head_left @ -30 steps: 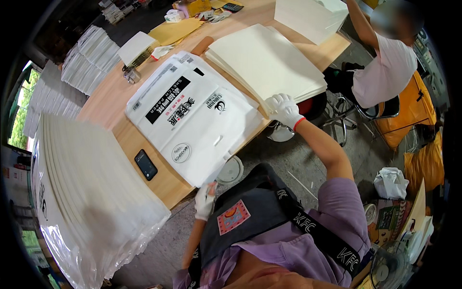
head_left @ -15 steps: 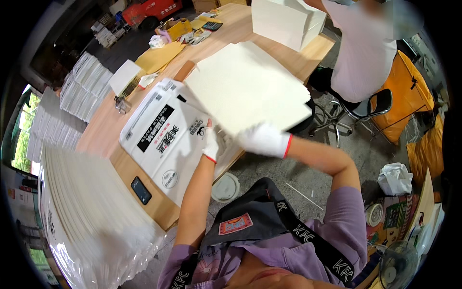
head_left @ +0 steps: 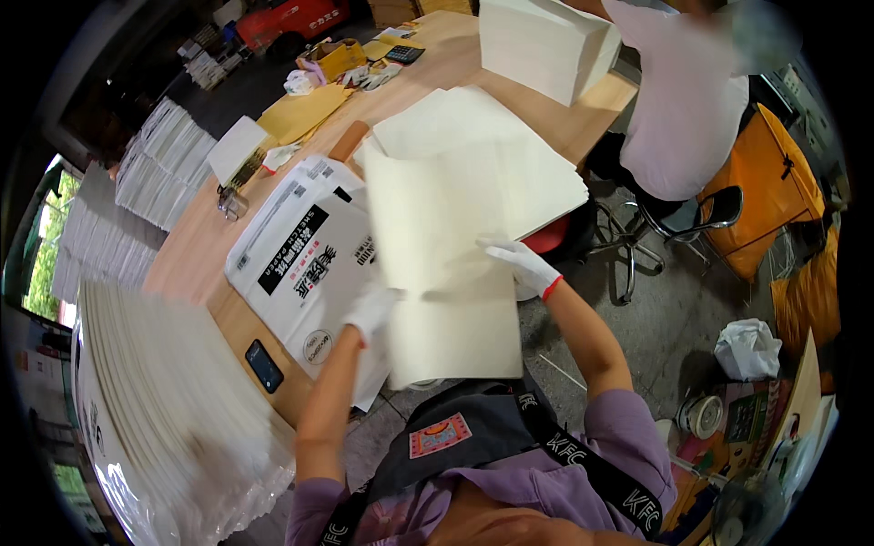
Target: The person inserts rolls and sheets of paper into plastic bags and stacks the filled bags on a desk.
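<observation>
A large cream-white paper sheet hangs upright in front of me, blurred by motion. I cannot tell whether it is one sheet or a few together. My gloved left hand grips its left edge, the fingers partly smeared. On the opposite edge my gloved right hand is closed, with a finger lying over the front face. Behind it, a stack of large white paper rests on the table. A white printed wrapper with black panels lies flat beside my left hand.
A phone lies at the wooden table's near left edge. Tall wrapped paper stacks stand at left. A brown roll, yellow envelopes and a calculator lie farther back. A co-worker sits at far right.
A sheet has come off the stack toward me and now hangs between my hands. My left hand moved left and down off the wrapper; my right hand shifted slightly right.
</observation>
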The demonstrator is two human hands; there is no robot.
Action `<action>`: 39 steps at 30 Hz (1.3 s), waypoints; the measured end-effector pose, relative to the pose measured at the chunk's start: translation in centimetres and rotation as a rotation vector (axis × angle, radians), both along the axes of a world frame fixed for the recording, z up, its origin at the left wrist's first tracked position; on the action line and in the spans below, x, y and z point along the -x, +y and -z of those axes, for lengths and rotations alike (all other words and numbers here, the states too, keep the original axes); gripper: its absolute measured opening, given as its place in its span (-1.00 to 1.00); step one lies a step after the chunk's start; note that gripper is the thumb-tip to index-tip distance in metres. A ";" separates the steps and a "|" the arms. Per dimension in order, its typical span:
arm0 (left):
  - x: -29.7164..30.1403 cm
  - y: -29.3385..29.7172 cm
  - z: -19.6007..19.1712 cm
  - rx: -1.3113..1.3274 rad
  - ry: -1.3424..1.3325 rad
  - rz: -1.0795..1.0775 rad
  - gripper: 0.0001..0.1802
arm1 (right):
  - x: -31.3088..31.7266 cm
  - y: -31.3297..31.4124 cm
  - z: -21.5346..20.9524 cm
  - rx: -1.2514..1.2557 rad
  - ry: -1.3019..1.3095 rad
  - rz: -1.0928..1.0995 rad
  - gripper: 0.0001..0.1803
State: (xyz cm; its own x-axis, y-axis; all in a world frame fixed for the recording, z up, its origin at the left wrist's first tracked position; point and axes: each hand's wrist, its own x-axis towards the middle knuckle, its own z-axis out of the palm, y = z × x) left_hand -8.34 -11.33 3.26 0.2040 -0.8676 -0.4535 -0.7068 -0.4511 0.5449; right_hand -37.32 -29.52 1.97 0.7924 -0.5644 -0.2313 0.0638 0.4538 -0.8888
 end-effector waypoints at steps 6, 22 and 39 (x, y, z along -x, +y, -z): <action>16.8 -2.5 -5.0 0.032 -0.409 0.116 0.00 | -3.5 1.7 -0.3 1.007 0.711 -0.025 -0.44; -1.0 8.0 4.1 0.207 -0.167 -0.385 -0.69 | -0.2 8.9 -14.5 1.723 0.442 -0.188 -0.78; -13.0 6.1 -1.1 1.067 0.746 -0.731 -0.73 | -0.6 12.0 -19.2 1.929 0.339 -0.503 -0.83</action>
